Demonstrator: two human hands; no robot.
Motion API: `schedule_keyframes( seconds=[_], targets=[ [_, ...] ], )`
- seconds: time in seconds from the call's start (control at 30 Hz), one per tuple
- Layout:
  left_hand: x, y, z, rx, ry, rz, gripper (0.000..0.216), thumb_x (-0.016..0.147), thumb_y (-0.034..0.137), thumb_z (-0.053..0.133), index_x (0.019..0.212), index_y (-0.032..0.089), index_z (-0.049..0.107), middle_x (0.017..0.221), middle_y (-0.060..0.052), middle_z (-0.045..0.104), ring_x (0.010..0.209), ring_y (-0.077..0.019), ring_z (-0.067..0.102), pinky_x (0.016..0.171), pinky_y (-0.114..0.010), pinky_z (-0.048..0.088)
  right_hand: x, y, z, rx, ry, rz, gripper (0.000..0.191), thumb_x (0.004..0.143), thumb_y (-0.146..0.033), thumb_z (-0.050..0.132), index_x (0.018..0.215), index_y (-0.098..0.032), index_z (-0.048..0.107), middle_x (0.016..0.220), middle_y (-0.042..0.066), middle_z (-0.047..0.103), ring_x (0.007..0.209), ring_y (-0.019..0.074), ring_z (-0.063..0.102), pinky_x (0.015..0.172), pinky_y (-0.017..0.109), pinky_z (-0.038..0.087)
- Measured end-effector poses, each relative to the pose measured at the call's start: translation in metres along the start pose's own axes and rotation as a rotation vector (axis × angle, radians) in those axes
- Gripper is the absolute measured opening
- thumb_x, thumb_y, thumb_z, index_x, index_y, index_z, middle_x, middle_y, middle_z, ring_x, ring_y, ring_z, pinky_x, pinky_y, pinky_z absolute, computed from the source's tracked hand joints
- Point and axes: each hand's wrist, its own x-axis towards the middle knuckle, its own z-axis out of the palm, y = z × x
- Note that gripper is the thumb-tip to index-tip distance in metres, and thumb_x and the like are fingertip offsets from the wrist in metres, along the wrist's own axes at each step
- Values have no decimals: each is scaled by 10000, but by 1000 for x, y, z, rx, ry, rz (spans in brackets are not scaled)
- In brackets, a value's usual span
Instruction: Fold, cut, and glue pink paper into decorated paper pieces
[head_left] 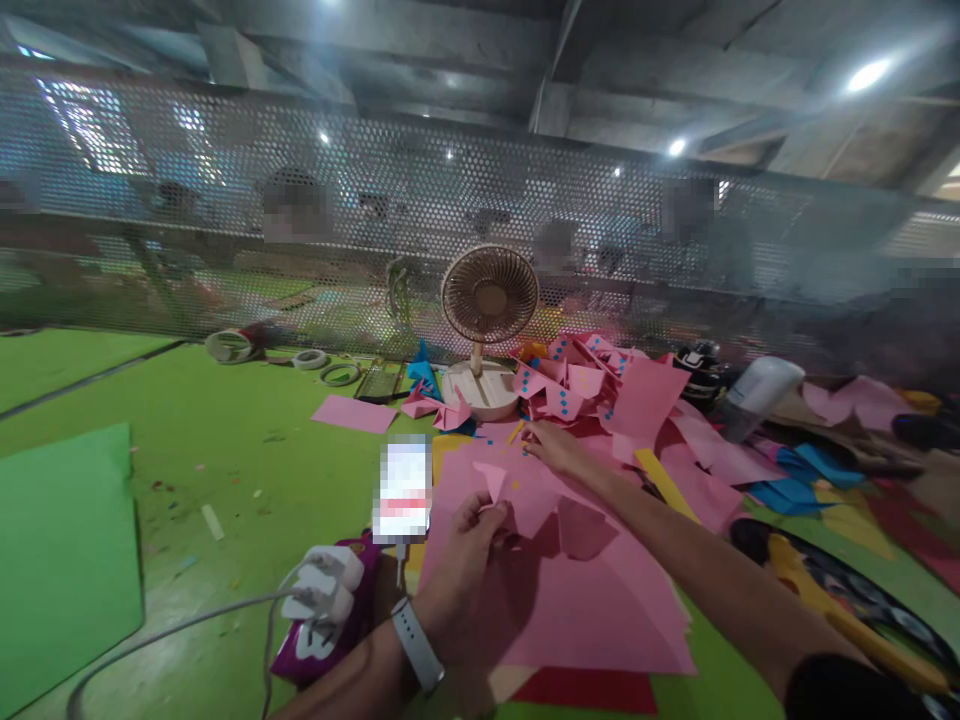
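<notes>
My left hand, with a white watch band on the wrist, is closed in a pinch on a small pink paper piece over a large pink paper sheet. My right hand reaches farther out across the pink sheets, fingers pressed together at a small blue bit near a pile of pink folded papers with blue dots; what it holds is too small to name.
A small beige fan stands behind the pile. A phone and white charger plugs lie left of the sheet. A green sheet lies far left. Tape rolls, a white bottle, a mesh screen.
</notes>
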Motion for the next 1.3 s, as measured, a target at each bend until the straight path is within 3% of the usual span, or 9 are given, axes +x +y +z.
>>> schedule_keyframes(
  seconds=[0.17,0.47,0.67,0.83,0.97,1.07,1.3],
  targets=[
    [-4,2,4,-19,23,-9,299,602,328,764,704,186,521,637,33,580,568,-110,551,576,-232,437,7,6,8,73,-4,32,96,778,-107,566,837,-162,616,856,43,663,796,159,590,671,241,400],
    [5,-4,-6,14,-13,1,310,608,335,766,693,181,511,619,31,567,573,-117,560,618,-261,464,-1,12,6,284,20,109,30,707,-141,611,710,-161,589,637,-6,631,548,121,562,516,217,393],
    [0,-3,-3,-29,-23,28,278,650,312,745,723,183,510,671,24,586,609,-119,576,624,-259,483,-22,7,-18,472,87,199,87,753,-238,567,711,-165,545,577,-12,592,487,121,566,454,218,414],
    [-2,-2,0,-88,-2,75,315,638,323,769,750,186,508,660,41,582,608,-109,591,649,-245,493,-50,-16,-48,585,110,158,213,759,-378,576,744,-167,555,666,7,623,538,113,563,509,232,442],
    [-5,1,2,-101,-13,95,350,633,327,784,764,190,489,644,58,560,620,-102,594,726,-270,511,-74,-50,-46,641,26,98,240,765,-402,582,754,-163,570,665,7,618,540,116,549,519,240,441],
    [-7,3,2,-111,2,96,377,636,320,788,813,196,478,707,35,601,674,-115,616,750,-282,514,-86,-73,-38,580,-12,4,198,799,-351,570,734,-164,576,680,5,603,585,125,550,552,246,429],
    [-4,4,1,-126,1,90,433,609,310,813,871,187,492,718,18,617,690,-125,614,738,-295,519,-92,-96,-40,216,96,-117,132,831,-228,568,709,-180,578,739,13,618,734,155,555,674,262,382]
  ],
)
